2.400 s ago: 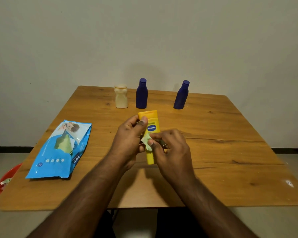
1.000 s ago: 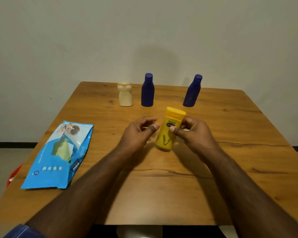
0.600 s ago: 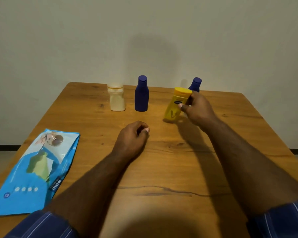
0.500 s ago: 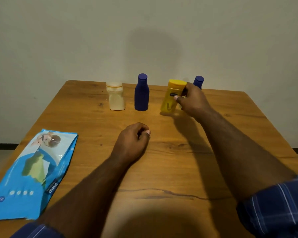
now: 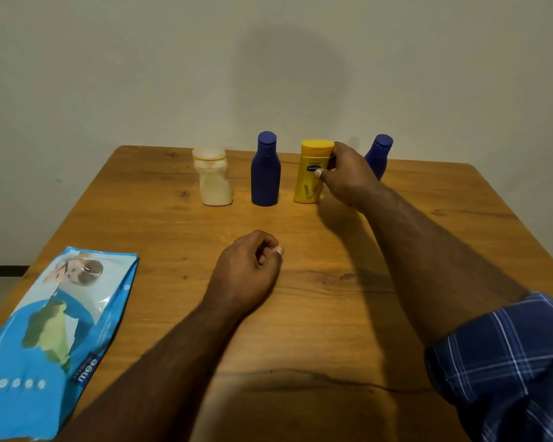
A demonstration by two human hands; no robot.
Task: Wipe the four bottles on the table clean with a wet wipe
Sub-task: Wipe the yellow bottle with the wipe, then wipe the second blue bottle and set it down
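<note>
Right hand (image 5: pixel 348 177) reached to the far side of the table (image 5: pixel 332 314), grip wrapped around the yellow bottle (image 5: pixel 312 177): thumb across its front label, fingers behind it. Bottle is upright, base looks down on the table.

Left hand (image 5: pixel 246 275) rests on the table mid-way, near me. Fingers curled into a loose fist, thumb tip against the index finger. Can't tell whether anything is inside that fist; no wipe visible from this angle.

Bottle row along the far edge, left to right:
- cream bottle (image 5: pixel 213 180), upright, squashed-looking waist
- blue bottle (image 5: pixel 265 172), upright, just beside the cream one
- yellow bottle, just right of that, in my right grip
- second blue bottle (image 5: pixel 379 153), right of the yellow one, partly hidden behind my right hand, leaning slightly left at the base

All four standing, none touching each other as far as I can see.

Wipe pack (image 5: pixel 51 333) lies flat at the near-left corner of the table, blue, well apart from the bottles and from both hands. Opening flap state not readable.

Plaid blue sleeve (image 5: pixel 508 362) rolled up on my right arm, lower right of view. Plain wall (image 5: pixel 141 74) behind the table.
</note>
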